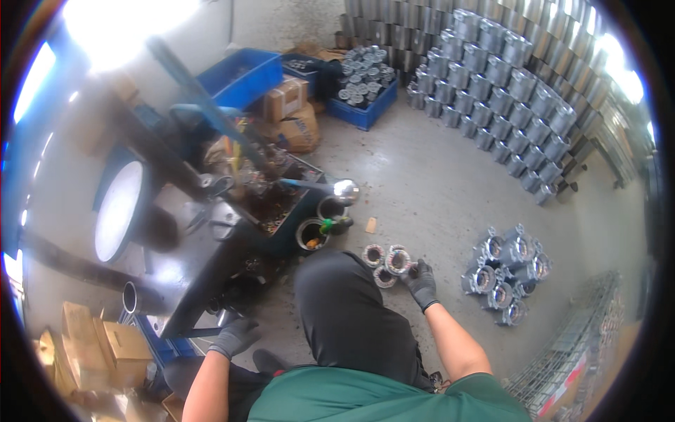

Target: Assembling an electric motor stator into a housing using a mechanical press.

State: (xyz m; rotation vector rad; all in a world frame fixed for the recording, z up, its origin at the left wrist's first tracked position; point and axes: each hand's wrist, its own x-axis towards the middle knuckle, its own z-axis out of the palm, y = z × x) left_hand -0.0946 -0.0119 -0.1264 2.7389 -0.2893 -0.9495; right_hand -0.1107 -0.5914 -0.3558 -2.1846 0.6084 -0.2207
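My right hand (420,283), in a dark grey glove, has its fingers closed at the edge of a motor stator (399,260), a ring with copper-coloured windings. Two more such rings, a stator at the left (373,254) and a stator nearer me (384,278), sit against it, low beside my knee. My left hand (235,336), gloved the same way, is by the near side of the dark workbench (204,285), close to a shiny metal piece (223,316). Blur and the angle hide its fingers, so I cannot tell whether it grips anything.
Grey metal motor housings (503,271) cluster on the floor at the right; many more (492,91) are stacked behind. Blue bins (365,112) and cardboard boxes (288,98) stand at the back. A ball-ended lever (344,191) juts from the bench. A wire mesh rack (569,352) stands near right.
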